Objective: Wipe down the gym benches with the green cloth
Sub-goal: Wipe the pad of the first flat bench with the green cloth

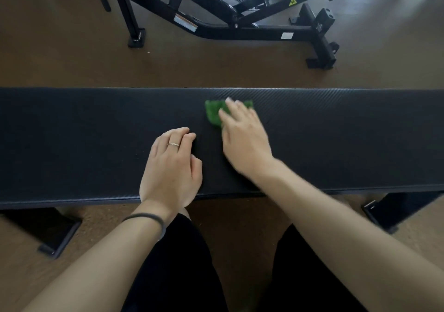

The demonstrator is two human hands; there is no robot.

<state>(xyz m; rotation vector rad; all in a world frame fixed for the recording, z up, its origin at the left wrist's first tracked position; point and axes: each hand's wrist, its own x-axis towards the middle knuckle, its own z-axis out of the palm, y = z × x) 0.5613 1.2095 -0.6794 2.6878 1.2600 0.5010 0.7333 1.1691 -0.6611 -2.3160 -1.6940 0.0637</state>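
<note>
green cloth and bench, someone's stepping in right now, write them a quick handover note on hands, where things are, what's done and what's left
Right hand: laid flat on the green cloth, pressing it on the flat bench pad near the far edge, just right of the pad's middle.
Left hand: resting on the pad near its front edge, fingers bent at the tips, holding nothing.
Done: wiping is under way on this bench; the pictures cannot show which parts are already clean.
Left: cover the pad's full length on both sides, then likely move to the adjustable bench frame standing behind on the floor.
</note>
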